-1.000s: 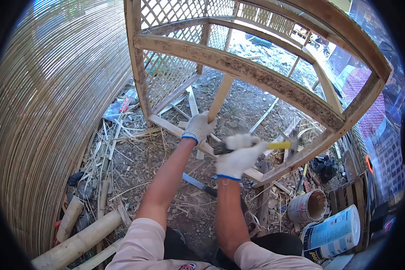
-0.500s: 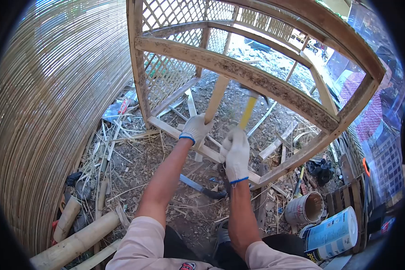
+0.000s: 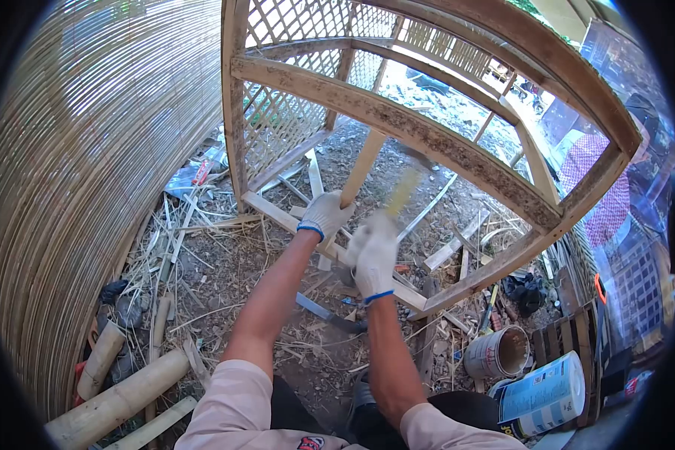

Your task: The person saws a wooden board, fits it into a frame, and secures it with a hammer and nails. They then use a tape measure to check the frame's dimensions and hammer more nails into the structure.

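Observation:
My left hand (image 3: 325,215), in a white knit glove with a blue cuff, is closed round a pale wooden slat (image 3: 364,169). The slat stands at a slant between the lower rail (image 3: 274,212) and the stained middle rail (image 3: 397,116) of a wooden frame. To its right, my gloved right hand (image 3: 375,255) grips the yellow handle of a hammer (image 3: 403,189). Motion smears the hammer, and its dark head shows faintly just below the middle rail. Below my hands, a flat metal blade with a dark handle (image 3: 330,311) lies on the ground.
A woven bamboo wall (image 3: 105,165) curves along the left. Bamboo poles (image 3: 120,397) lie at the lower left. An open bucket (image 3: 495,352) and a blue-white container (image 3: 544,397) lie at the lower right. Wood scraps (image 3: 457,240) and shavings litter the ground.
My right hand and the hammer have shifted left, and the hammer is now more blurred. My left hand keeps its hold on the slat. The view has tilted slightly.

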`<state>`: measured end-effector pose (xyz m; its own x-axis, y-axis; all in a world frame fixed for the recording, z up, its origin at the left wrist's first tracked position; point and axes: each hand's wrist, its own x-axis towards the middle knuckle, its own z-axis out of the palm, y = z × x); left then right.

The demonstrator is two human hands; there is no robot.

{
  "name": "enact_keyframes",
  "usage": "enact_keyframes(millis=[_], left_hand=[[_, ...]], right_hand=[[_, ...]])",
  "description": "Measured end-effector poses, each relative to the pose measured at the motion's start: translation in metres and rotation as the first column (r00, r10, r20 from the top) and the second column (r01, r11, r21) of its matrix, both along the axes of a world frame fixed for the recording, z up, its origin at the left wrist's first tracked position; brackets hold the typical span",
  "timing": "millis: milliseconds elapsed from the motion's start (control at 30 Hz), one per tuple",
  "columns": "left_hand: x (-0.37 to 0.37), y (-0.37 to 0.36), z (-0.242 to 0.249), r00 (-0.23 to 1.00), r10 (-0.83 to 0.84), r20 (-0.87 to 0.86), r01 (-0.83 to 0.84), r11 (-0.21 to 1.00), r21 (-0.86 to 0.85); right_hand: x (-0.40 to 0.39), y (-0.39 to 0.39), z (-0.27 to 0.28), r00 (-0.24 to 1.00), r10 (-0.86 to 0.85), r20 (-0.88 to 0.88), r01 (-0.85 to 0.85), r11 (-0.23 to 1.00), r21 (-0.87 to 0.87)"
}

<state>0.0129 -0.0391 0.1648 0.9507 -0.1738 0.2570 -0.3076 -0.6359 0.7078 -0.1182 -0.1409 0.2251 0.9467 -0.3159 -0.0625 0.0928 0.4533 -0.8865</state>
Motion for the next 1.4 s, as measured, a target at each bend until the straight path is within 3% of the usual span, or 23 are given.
enact_keyframes(millis=[100,167,233,267,300,367,400,500,533,600,633,667,733,800,833,900,933,1033,1067,1167,1233,1333,1400], left_hand=[[-0.004,0.003,0.007,1.000,0.012,-0.021,-0.012,1.000,0.008],[-0.001,-0.001,0.005,1.000,0.001,-0.004,-0.001,1.000,-0.015],[-0.001,0.001,0.001,1.000,0.005,-0.006,-0.005,1.000,-0.025],[-0.001,0.002,0.001,1.000,0.008,-0.013,-0.008,1.000,-0.022],[-0.003,0.001,0.005,1.000,0.008,-0.017,-0.009,1.000,-0.022],[-0.008,0.001,0.014,0.998,0.011,-0.055,-0.012,1.000,-0.009],[-0.010,0.003,0.017,0.997,0.013,-0.074,-0.013,1.000,-0.003],[-0.006,0.002,0.015,0.998,-0.014,-0.063,0.012,1.000,-0.023],[-0.007,0.002,0.013,0.998,-0.014,-0.065,0.011,0.999,-0.038],[-0.006,0.003,0.013,0.998,-0.026,-0.056,0.023,0.998,-0.051],[-0.003,0.003,0.013,0.998,-0.025,-0.050,0.023,0.999,-0.048],[0.000,0.005,0.011,0.999,-0.027,-0.047,0.025,0.999,-0.043],[0.000,0.003,0.009,0.998,-0.032,-0.053,0.029,0.998,-0.050],[0.002,0.004,0.008,0.997,-0.038,-0.066,0.035,0.998,-0.047],[-0.003,0.003,0.005,0.997,-0.029,-0.072,0.025,0.998,-0.053],[-0.003,0.005,0.011,0.998,-0.008,-0.056,0.005,0.998,-0.055],[-0.003,0.006,0.014,0.996,-0.015,-0.092,0.013,1.000,-0.028],[-0.001,0.004,0.008,1.000,-0.007,-0.012,0.006,0.998,-0.066],[0.006,0.003,0.001,1.000,-0.027,0.012,0.027,0.998,-0.064],[0.020,0.006,-0.016,0.997,-0.069,0.032,0.071,0.996,-0.052],[0.013,0.019,-0.005,0.984,-0.166,-0.064,0.163,0.985,-0.049],[0.017,0.039,-0.022,0.956,-0.263,-0.129,0.233,0.950,-0.208],[0.011,0.060,-0.025,0.944,-0.203,-0.260,0.192,0.979,-0.068]], right_hand=[[-0.015,-0.037,0.024,0.974,0.225,-0.034,-0.228,0.962,-0.149],[-0.017,-0.030,0.025,0.998,0.013,0.064,-0.018,0.997,0.080],[-0.014,-0.010,0.025,0.961,-0.240,0.135,0.163,0.891,0.424],[-0.012,-0.003,0.026,0.976,-0.180,0.126,0.102,0.879,0.466],[-0.014,-0.005,0.029,0.996,-0.043,0.076,0.022,0.964,0.265],[-0.020,-0.012,0.034,0.978,0.184,-0.098,-0.196,0.972,-0.130],[-0.018,-0.020,0.036,0.970,0.236,-0.049,-0.240,0.965,-0.103],[-0.018,-0.008,0.032,0.990,-0.104,0.096,0.068,0.946,0.317],[-0.009,0.000,0.022,0.970,-0.166,0.175,0.078,0.903,0.422],[-0.015,-0.006,0.025,0.991,0.134,0.013,-0.135,0.987,0.087],[-0.016,-0.010,0.028,0.961,0.258,-0.096,-0.265,0.962,-0.069],[-0.017,-0.016,0.031,0.970,0.230,-0.077,-0.238,0.964,-0.116],[-0.022,-0.007,0.032,0.998,0.035,0.047,-0.040,0.994,0.105],[-0.015,0.011,0.028,0.972,-0.176,0.157,0.113,0.931,0.348],[-0.016,0.006,0.027,0.996,0.001,0.093,-0.021,0.975,0.221],[-0.014,-0.010,0.032,0.943,0.325,-0.071,-0.326,0.946,0.002],[-0.009,-0.018,0.031,0.967,0.249,-0.056,-0.254,0.960,-0.117],[-0.017,-0.006,0.036,0.994,-0.008,0.108,-0.005,0.992,0.126],[-0.013,0.007,0.038,0.992,-0.087,0.090,0.063,0.969,0.241],[-0.014,-0.021,0.030,0.936,0.344,-0.071,-0.350,0.930,-0.115],[-0.019,-0.042,0.039,0.949,0.290,-0.120,-0.310,0.924,-0.225],[-0.011,-0.066,0.040,0.966,0.220,-0.138,-0.256,0.899,-0.355],[-0.003,-0.082,0.041,0.968,0.190,-0.166,-0.243,0.879,-0.410]])
